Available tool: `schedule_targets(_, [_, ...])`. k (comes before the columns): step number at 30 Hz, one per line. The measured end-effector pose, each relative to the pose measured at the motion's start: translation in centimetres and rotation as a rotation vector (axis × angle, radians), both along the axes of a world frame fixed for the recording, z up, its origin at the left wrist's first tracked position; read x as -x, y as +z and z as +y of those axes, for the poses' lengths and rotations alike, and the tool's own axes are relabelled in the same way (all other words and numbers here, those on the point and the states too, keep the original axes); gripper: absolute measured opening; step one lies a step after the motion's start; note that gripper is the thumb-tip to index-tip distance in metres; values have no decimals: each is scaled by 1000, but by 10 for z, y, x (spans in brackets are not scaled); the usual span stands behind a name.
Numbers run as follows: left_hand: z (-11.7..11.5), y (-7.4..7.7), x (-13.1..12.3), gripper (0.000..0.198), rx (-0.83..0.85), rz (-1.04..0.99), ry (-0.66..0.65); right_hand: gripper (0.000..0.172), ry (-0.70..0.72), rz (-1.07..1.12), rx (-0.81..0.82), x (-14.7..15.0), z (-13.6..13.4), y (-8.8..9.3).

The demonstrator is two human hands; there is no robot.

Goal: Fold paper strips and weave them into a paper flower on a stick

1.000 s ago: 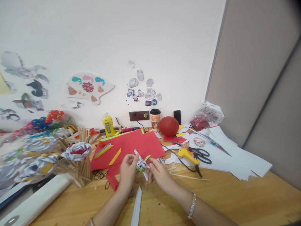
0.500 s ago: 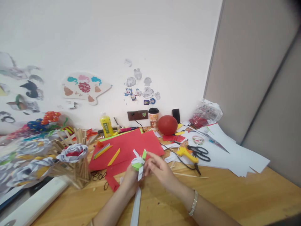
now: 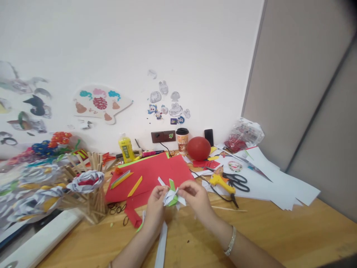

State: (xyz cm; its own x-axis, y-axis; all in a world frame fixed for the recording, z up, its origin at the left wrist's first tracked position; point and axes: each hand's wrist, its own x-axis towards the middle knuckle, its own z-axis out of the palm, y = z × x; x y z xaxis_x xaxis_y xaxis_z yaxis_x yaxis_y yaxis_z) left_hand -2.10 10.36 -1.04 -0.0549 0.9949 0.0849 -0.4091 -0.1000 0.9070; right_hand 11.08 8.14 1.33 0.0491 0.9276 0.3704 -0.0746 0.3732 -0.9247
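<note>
Between my two hands is a small woven piece of white and green paper strips (image 3: 170, 197), with strip ends sticking out on several sides. My left hand (image 3: 156, 203) is closed on its left side, thumb and fingers pinching the paper. From the right, my right hand (image 3: 195, 196) pinches a white strip at the upper edge of the weave. A long white paper strip (image 3: 161, 245) lies on the table below, partly under my left forearm. Red paper sheets (image 3: 156, 169) lie just behind the hands, with yellow strips (image 3: 135, 187) on them.
On the right lie a yellow hot glue gun (image 3: 221, 182), black scissors (image 3: 237, 181) and white paper sheets (image 3: 259, 190). A red balloon (image 3: 199, 148), a paper cup (image 3: 182, 141) and a yellow bottle (image 3: 126, 149) stand at the back. Wooden sticks (image 3: 95, 204) fill a container at left.
My right hand has drawn closer and now pinches a strip at the weave's upper right. My left hand has shifted up along its left side, and the woven piece has turned.
</note>
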Motion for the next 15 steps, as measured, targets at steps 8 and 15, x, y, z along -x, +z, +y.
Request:
schedule_targets(8, [-3, 10, 2, 33, -95, 180, 173, 15, 60, -16, 24, -8, 8, 3])
schedule_targets(15, [3, 5, 6, 21, -275, 451, 46, 9, -141, -196, -32, -14, 12, 3])
